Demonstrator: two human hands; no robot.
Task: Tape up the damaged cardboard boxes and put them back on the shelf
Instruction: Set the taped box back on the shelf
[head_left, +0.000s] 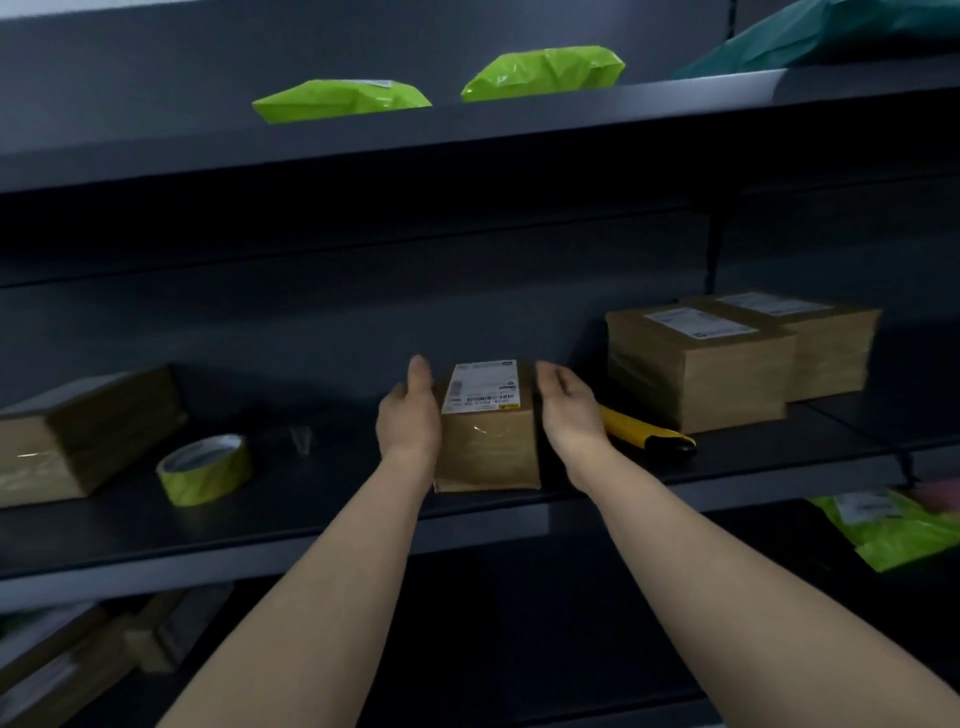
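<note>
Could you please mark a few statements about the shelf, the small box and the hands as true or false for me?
1. The small cardboard box stands on the middle shelf between the left hand and the right hand. True.
2. The tape roll lies on top of that box. False: it sits on the shelf to the box's left, apart from it.
3. A yellow utility knife lies right of the box. True.
4. The left lime-green mailer shares the box's shelf. False: it lies on the shelf above.
5. The right hand holds the tape roll. False: it holds nothing.
</note>
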